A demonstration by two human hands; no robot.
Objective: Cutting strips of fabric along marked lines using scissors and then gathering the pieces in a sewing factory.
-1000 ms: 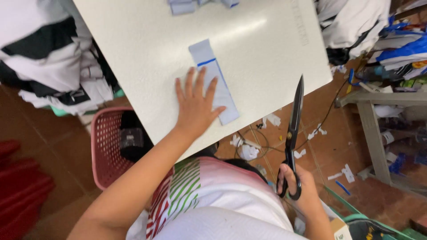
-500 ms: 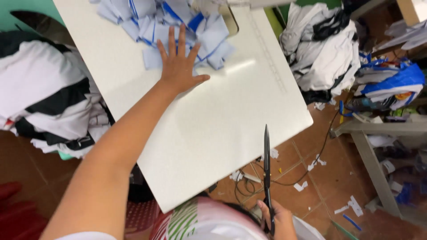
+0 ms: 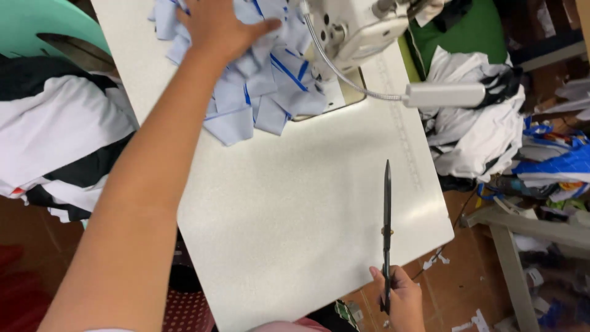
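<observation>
My left hand (image 3: 216, 26) reaches far across the white sewing table (image 3: 295, 209) and presses flat on a heap of light-blue fabric pieces (image 3: 264, 92) with darker blue stripes. The fingers are spread on the cloth, not clearly gripping any piece. My right hand (image 3: 401, 300) is at the table's near edge, closed around the handles of long black scissors (image 3: 387, 215). The closed blades point away from me over the tabletop.
A white sewing machine (image 3: 353, 31) stands at the far side, with a flexible-neck lamp (image 3: 442, 95) reaching right. Piles of white and black garments (image 3: 55, 141) lie left of the table, more clothes (image 3: 479, 135) right. A red basket (image 3: 184, 307) sits below the near edge.
My left hand left a single blue piece near me and reached out onto the far heap. The right hand brought the scissors up from beside the table to over its near edge.
</observation>
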